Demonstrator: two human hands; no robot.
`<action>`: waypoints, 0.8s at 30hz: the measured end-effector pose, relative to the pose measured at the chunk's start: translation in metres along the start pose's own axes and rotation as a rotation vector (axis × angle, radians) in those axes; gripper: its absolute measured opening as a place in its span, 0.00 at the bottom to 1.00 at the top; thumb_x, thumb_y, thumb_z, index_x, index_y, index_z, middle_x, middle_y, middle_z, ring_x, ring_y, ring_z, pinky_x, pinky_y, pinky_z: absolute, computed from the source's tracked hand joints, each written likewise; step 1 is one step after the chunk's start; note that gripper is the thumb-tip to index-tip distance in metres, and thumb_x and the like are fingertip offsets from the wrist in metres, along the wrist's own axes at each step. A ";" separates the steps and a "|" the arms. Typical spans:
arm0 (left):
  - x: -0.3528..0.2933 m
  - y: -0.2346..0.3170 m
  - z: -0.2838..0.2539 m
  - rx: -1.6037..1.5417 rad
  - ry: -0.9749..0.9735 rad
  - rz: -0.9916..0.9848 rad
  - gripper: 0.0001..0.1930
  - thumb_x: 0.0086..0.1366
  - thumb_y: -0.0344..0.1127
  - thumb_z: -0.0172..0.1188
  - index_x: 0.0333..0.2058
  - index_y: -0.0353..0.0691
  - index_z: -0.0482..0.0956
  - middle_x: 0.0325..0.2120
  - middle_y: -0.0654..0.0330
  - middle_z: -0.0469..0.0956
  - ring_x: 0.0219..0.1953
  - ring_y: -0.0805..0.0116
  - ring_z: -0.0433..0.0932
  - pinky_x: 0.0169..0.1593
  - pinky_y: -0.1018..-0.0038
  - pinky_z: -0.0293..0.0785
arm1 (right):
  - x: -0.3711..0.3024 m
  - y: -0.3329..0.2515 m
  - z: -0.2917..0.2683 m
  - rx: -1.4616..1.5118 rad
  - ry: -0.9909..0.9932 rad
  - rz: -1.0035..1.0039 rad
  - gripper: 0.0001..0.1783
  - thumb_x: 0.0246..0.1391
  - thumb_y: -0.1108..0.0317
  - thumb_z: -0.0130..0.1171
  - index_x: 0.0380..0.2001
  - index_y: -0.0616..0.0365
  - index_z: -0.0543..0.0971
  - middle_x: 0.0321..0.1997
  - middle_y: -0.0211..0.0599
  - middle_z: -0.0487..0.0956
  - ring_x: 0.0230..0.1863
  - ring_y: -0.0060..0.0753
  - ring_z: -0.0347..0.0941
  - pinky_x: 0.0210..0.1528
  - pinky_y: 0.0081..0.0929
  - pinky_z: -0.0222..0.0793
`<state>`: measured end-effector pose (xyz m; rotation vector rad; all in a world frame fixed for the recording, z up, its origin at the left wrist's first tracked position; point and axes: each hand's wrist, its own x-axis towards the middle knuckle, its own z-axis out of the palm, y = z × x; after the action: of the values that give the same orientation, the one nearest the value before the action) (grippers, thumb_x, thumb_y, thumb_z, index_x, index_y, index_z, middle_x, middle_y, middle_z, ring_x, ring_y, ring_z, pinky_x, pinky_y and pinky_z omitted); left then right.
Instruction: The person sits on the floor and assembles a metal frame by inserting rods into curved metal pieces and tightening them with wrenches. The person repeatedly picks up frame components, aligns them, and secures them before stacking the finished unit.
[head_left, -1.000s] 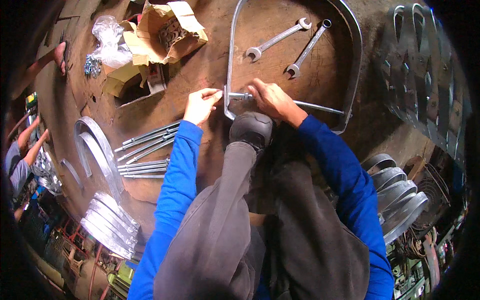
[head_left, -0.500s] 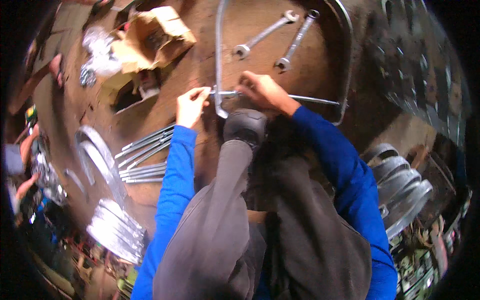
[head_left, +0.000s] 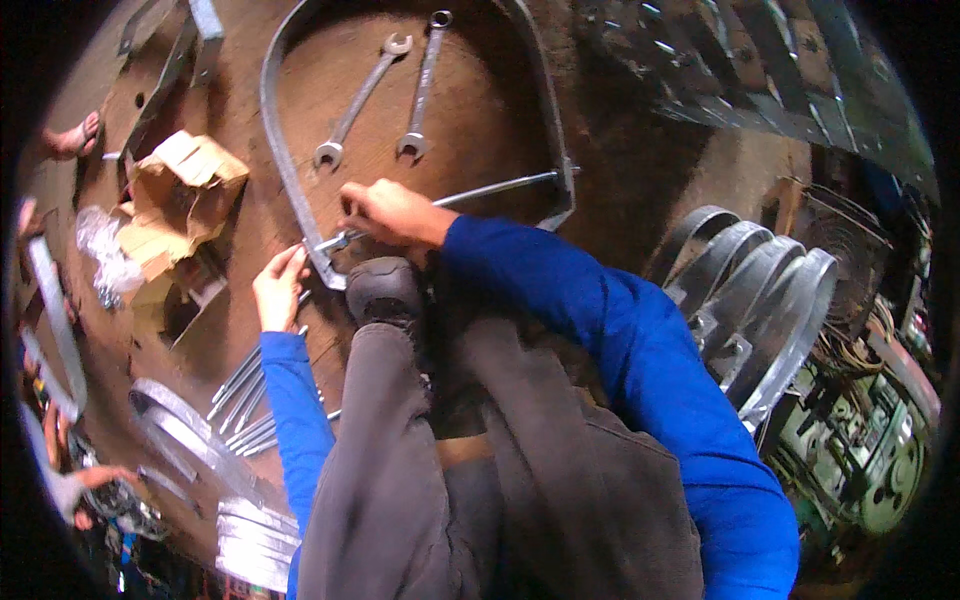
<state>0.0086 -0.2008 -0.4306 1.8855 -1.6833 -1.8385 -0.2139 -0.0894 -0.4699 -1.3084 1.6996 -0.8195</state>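
A bent grey metal strap (head_left: 272, 120) lies on the floor in a wide U, with a long threaded rod (head_left: 500, 188) across its two ends. At the strap's left end, my left hand (head_left: 278, 290) is closed, its fingertips pinching the rod's outer end. My right hand (head_left: 392, 212) lies over the rod just inside that end, fingers curled against it and slightly blurred, beside a nut (head_left: 340, 240). My dark shoe (head_left: 385, 290) is right next to the strap's end. Inside the U lie an open-ended wrench (head_left: 365, 100) and a combination wrench (head_left: 427, 80).
Several loose rods (head_left: 240, 395) lie by my left forearm, near curved metal bands (head_left: 165, 420). A torn cardboard box (head_left: 185, 205) and plastic bag (head_left: 105, 250) are at left. More bands (head_left: 745, 290) stand at right, near a green machine part (head_left: 880, 480). Another person's hand (head_left: 105, 478) shows far left.
The whole view has shifted, so the strap, wrenches and my hands now appear farther left. My left hand stays at the rod's end; my right hand stays over the rod.
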 end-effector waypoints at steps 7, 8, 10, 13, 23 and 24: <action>0.003 -0.010 -0.008 -0.122 -0.033 -0.014 0.14 0.62 0.35 0.65 0.45 0.37 0.82 0.33 0.66 0.82 0.27 0.82 0.75 0.26 0.86 0.64 | -0.001 -0.022 -0.014 0.031 -0.073 -0.037 0.22 0.53 0.53 0.64 0.39 0.59 0.71 0.28 0.53 0.80 0.34 0.57 0.78 0.35 0.45 0.74; 0.002 -0.011 -0.009 -0.125 -0.030 -0.016 0.14 0.61 0.35 0.65 0.44 0.37 0.82 0.33 0.65 0.82 0.27 0.82 0.75 0.26 0.86 0.64 | -0.001 -0.023 -0.014 0.050 -0.067 -0.013 0.22 0.52 0.52 0.64 0.38 0.60 0.71 0.27 0.53 0.80 0.34 0.57 0.78 0.35 0.45 0.74; 0.001 -0.007 -0.006 -0.159 -0.023 -0.022 0.13 0.60 0.34 0.66 0.43 0.37 0.83 0.32 0.65 0.82 0.26 0.82 0.75 0.25 0.86 0.64 | 0.001 -0.023 -0.015 0.081 -0.048 0.039 0.24 0.51 0.52 0.65 0.38 0.60 0.71 0.27 0.53 0.80 0.34 0.57 0.78 0.35 0.45 0.74; 0.001 -0.008 -0.007 -0.160 -0.021 -0.021 0.13 0.60 0.34 0.66 0.43 0.37 0.83 0.32 0.65 0.82 0.26 0.82 0.75 0.24 0.86 0.64 | -0.001 -0.023 -0.014 0.009 -0.027 -0.011 0.24 0.52 0.52 0.65 0.38 0.61 0.72 0.27 0.52 0.81 0.32 0.56 0.79 0.34 0.43 0.73; -0.001 -0.002 -0.007 -0.102 -0.037 -0.010 0.14 0.61 0.36 0.66 0.44 0.38 0.83 0.32 0.67 0.82 0.27 0.83 0.75 0.26 0.87 0.65 | 0.002 -0.023 -0.014 -0.029 -0.032 -0.059 0.21 0.53 0.52 0.64 0.34 0.60 0.73 0.27 0.53 0.80 0.32 0.55 0.79 0.34 0.42 0.73; -0.002 -0.001 -0.007 -0.074 -0.038 -0.009 0.14 0.62 0.37 0.65 0.45 0.38 0.82 0.33 0.67 0.82 0.27 0.83 0.75 0.27 0.87 0.66 | 0.003 -0.024 -0.013 -0.032 -0.059 -0.103 0.21 0.53 0.52 0.64 0.34 0.60 0.73 0.27 0.53 0.80 0.33 0.54 0.79 0.34 0.42 0.73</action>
<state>0.0150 -0.2036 -0.4283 1.8451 -1.5960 -1.9234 -0.2154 -0.0980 -0.4434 -1.4381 1.6163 -0.8076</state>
